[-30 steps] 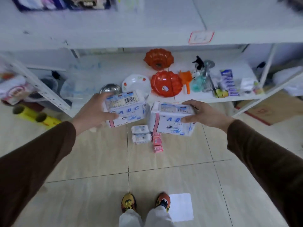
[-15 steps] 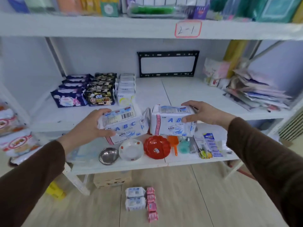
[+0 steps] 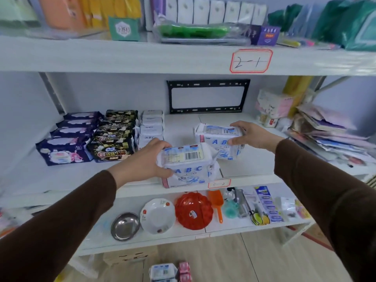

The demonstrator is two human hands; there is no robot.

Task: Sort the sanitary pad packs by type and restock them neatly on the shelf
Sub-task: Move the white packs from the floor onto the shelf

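Observation:
My left hand point(image 3: 143, 160) grips a white "ABC" pad pack point(image 3: 188, 166) at the front edge of the middle shelf point(image 3: 61, 178). My right hand point(image 3: 251, 136) holds a second white ABC pack point(image 3: 217, 139) farther back over the same shelf. To the left, rows stand on the shelf: dark purple packs point(image 3: 65, 143), black packs point(image 3: 114, 139) and white ABC packs point(image 3: 151, 127). On the floor below lie a white pack point(image 3: 162, 271) and small pink packs point(image 3: 185, 271).
A black metal frame point(image 3: 207, 96) leans at the shelf's back. Loose paper packets point(image 3: 325, 137) pile at the right. The lower shelf holds a steel bowl point(image 3: 125, 225), a white plate point(image 3: 157, 215), a red dish point(image 3: 193, 213) and small tools. The top shelf is packed with goods.
My view rose from the floor to the shelves. Both hands carried their ABC packs up and forward, from above the floor to over the middle shelf; the right pack went deeper.

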